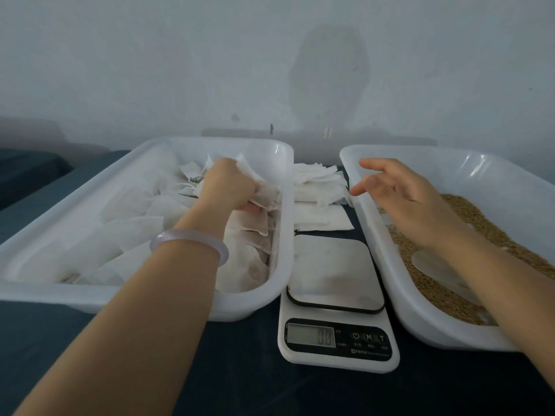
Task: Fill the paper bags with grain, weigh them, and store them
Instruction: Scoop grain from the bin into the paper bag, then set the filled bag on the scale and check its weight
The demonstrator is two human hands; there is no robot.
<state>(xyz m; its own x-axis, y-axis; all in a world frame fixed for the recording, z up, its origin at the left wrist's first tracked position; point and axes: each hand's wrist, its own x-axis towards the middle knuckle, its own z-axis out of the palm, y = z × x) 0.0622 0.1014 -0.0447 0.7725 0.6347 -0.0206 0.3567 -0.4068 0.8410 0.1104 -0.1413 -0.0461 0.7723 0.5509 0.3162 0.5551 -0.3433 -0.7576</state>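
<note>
Dark counter (246,370), bare wall (180,55). Left hand (229,184) grips bag (265,192) in tub (90,292); right hand (402,190) spread, empty. Bag judged light, limp, tearable: hold near mouth.

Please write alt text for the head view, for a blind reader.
The left hand grips a paper bag in the left tray; the open right hand hovers over the grain tray, a scale between the trays.

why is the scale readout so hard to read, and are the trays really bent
Head view: dim, flat light leaves the scale display faint and low-contrast; the wide-angle lens bows the left tray and right tray rims; the right hand is slightly motion-blurred.
</note>
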